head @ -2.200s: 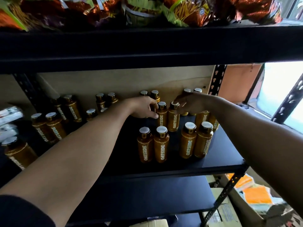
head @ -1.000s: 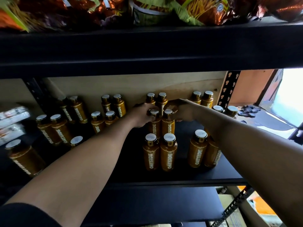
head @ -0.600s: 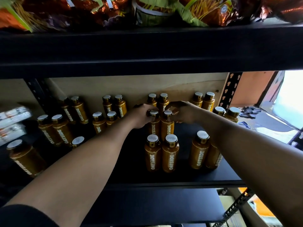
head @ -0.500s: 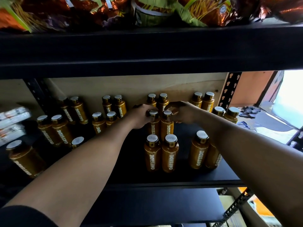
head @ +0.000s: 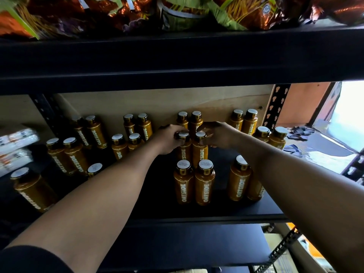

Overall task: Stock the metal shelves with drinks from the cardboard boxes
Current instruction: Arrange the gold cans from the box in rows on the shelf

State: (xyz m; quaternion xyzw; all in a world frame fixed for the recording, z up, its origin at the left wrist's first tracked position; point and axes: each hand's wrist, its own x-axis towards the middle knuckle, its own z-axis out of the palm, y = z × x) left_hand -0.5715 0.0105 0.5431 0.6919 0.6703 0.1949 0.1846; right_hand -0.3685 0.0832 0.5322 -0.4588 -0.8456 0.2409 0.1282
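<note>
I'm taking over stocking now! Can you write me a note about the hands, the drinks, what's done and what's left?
Left hand grips the cap of the left middle OATSIDE bottle; right hand grips the right middle OATSIDE bottle.
Both stand on the black metal shelf, between back pair and front pair.
Done: paired rows across the shelf.
Left: release these, then probably fill the bare gaps.

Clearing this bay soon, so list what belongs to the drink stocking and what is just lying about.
Job in hand:
left hand, fingers round the cap of the left bottle
right hand, fingers round the cap of the right bottle
front pair of bottles
black metal shelf

Lying about:
snack bags on the shelf above
white packs, far left, blurred
</note>
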